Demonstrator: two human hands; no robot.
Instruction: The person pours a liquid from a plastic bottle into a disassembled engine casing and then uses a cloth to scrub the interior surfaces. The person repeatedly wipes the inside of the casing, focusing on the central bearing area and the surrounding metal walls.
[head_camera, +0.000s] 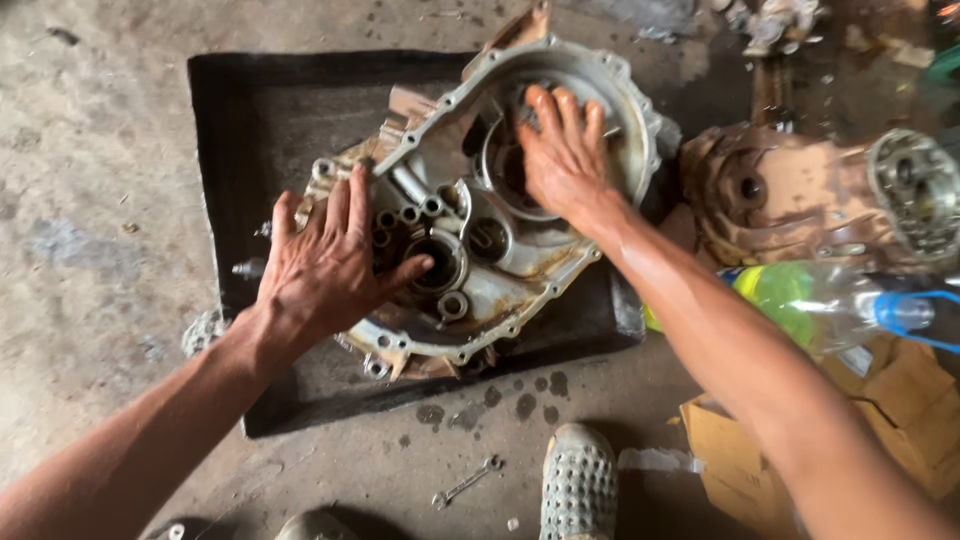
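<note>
On the black mat (250, 110), both hands (325, 260) press a rusty metal housing (520, 255).

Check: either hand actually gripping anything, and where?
Neither grips. Left hand lies flat on the metal housing's lower-left rim; right hand presses open-palmed inside its round bell end.

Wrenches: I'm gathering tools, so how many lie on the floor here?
1: a small combination wrench on the concrete floor, below the black mat, left of the perforated shoe. Others may be hidden.

A wrench (466, 484) is lying at six o'clock, a plastic bottle (815, 303) and cardboard box (905, 420) sitting toward four o'clock.
</note>
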